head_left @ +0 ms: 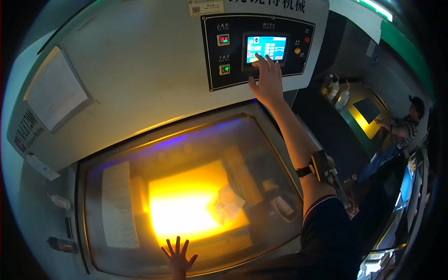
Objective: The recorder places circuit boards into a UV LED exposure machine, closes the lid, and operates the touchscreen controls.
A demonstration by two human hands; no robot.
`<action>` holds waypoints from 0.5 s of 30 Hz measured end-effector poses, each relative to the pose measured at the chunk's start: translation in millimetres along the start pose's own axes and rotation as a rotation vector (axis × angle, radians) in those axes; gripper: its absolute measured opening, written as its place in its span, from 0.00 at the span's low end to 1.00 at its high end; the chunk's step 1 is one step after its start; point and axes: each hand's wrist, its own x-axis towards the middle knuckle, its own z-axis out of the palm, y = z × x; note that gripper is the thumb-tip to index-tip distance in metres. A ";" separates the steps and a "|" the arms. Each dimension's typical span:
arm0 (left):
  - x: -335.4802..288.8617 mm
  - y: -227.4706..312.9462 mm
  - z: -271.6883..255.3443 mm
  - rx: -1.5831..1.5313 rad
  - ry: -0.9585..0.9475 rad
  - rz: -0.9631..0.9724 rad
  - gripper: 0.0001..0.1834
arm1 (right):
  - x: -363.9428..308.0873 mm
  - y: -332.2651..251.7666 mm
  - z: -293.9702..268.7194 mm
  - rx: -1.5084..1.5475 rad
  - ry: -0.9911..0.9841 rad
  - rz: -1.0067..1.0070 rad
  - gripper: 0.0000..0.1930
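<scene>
Your left hand (179,258) is low; your right hand (268,81) is at the blue screen (264,46).
Your left fingers spread wide over the clear cover's (144,163) near edge. Just past them, yellow light (179,214) glows. Farther up, your right fingers hold nothing, a bit apart, tips over the screen's low edge.

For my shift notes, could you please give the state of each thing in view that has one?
Touchscreen: lit
Upper small display: lit
Lower small display: lit
Framed bed: glowing yellow in part
Right hand: open, fingers at touchscreen
Left hand: fingers spread
Overhead tube: lit
Far squeeze bottles: standing
</scene>
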 end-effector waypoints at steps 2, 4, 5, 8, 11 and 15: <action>-1.8 1.5 1.9 0.001 -0.010 -0.028 0.42 | -34.6 -7.5 1.3 0.361 -0.134 0.045 0.31; -2.4 -5.1 0.2 0.007 -0.023 -0.018 0.43 | -104.0 -30.5 5.5 0.593 -0.446 0.043 0.33; 3.5 -4.2 1.3 0.014 0.011 0.013 0.43 | -158.0 -27.9 5.5 0.603 -0.557 -0.031 0.31; 17.2 7.4 6.3 0.098 0.038 0.076 0.43 | -348.9 -49.0 -63.0 0.302 -1.019 -0.088 0.37; 19.6 8.4 18.4 0.106 0.087 0.100 0.43 | -402.2 -51.1 -77.5 0.389 -1.061 0.015 0.39; 3.4 1.4 3.9 0.077 0.040 0.024 0.44 | -294.5 -56.0 -77.1 0.562 -0.708 0.099 0.36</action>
